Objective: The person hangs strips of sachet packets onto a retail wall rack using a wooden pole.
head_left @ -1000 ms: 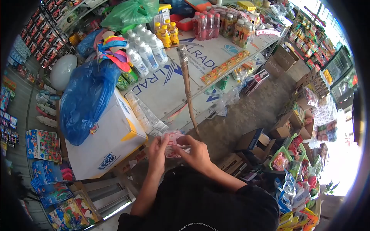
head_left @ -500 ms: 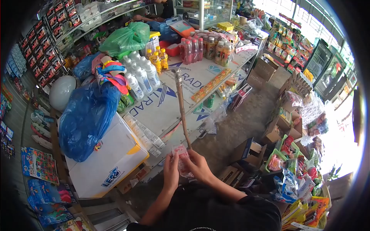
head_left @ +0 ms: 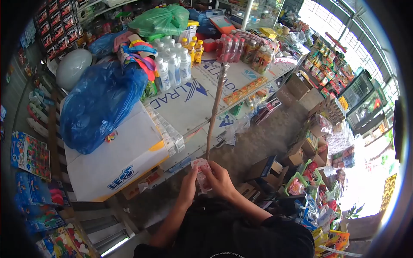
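Here, head view: both hands meet low in the middle.
Left hand (head_left: 188, 185): fingers curled, pinching the pink paper bundle (head_left: 200, 171) at its left edge.
Right hand (head_left: 220, 180): fingers pressed together over the bundle's right side.
Bundle: between both hands, just below the wooden stick's (head_left: 215, 107) foot.
Left of it: blue bag (head_left: 97, 105) on a white box (head_left: 114, 161).

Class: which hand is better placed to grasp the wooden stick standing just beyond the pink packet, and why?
Probably the right: the right hand sits nearest the lower end of the wooden stick, while the left hand is farther aside. Both hold the pink packet.
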A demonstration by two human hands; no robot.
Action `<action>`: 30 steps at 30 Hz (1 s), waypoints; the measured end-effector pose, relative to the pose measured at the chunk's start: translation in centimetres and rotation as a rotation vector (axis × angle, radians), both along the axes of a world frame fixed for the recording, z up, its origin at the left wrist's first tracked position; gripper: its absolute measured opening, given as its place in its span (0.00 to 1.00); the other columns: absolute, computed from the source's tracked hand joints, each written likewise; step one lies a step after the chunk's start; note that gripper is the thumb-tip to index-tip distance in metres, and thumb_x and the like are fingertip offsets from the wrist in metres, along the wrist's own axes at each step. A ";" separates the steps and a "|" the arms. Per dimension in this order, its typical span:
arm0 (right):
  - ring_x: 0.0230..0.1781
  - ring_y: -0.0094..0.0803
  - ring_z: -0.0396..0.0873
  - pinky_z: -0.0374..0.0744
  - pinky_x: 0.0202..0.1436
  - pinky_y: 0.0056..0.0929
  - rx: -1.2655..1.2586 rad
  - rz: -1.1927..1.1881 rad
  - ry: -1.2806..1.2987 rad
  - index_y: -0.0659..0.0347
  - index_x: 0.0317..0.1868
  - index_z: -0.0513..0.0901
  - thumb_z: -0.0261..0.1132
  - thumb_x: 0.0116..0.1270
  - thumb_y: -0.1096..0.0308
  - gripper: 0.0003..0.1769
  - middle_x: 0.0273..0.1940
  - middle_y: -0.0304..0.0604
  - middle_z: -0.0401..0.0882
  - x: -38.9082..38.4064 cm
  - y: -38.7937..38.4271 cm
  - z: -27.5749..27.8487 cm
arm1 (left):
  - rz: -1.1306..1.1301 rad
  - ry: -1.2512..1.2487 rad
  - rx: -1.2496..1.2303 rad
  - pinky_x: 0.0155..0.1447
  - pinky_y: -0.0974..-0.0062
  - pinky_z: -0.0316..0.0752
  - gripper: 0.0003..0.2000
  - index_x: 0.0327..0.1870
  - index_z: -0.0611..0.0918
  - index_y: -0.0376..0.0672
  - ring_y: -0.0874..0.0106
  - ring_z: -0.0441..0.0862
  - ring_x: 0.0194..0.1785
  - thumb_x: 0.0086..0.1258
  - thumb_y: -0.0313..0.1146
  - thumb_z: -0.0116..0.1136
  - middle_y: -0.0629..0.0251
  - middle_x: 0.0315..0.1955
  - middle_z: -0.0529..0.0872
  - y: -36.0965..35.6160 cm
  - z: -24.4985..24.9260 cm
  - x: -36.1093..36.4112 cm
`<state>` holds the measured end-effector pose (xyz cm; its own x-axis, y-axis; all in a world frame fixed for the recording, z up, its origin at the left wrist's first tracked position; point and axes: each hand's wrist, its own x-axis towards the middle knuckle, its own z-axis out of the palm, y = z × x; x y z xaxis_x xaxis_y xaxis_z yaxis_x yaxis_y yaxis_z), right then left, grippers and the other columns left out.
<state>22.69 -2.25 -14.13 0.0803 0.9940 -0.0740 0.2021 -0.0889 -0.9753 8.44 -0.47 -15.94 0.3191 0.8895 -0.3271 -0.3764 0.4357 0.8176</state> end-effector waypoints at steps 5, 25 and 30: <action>0.30 0.42 0.84 0.81 0.34 0.37 0.100 -0.012 -0.213 0.68 0.52 0.80 0.62 0.76 0.59 0.18 0.32 0.54 0.83 -1.2 -0.7 0.6 | 0.011 -0.294 -0.259 0.62 0.70 0.75 0.21 0.61 0.79 0.40 0.73 0.82 0.57 0.82 0.48 0.51 0.65 0.53 0.85 0.5 -0.8 -0.9; 0.24 0.42 0.84 0.79 0.29 0.39 0.395 0.301 -0.953 0.54 0.38 0.90 0.63 0.73 0.51 0.17 0.25 0.44 0.84 10.0 6.7 9.9 | -0.182 0.091 0.032 0.47 0.80 0.78 0.22 0.48 0.86 0.33 0.78 0.85 0.43 0.83 0.47 0.49 0.63 0.40 0.90 4.5 2.6 2.5; 0.30 0.38 0.88 0.83 0.36 0.35 0.401 0.022 -0.818 0.57 0.44 0.90 0.66 0.71 0.59 0.12 0.31 0.47 0.87 18.7 16.7 11.9 | -0.227 0.112 0.202 0.42 0.82 0.76 0.19 0.44 0.86 0.35 0.80 0.84 0.39 0.82 0.44 0.51 0.63 0.36 0.90 7.5 4.1 6.8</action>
<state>41.37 14.46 -2.18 -0.0638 0.9349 0.3492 0.8421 0.2382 -0.4839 15.20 7.05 -11.88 0.4889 0.8501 -0.1957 -0.1914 0.3233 0.9267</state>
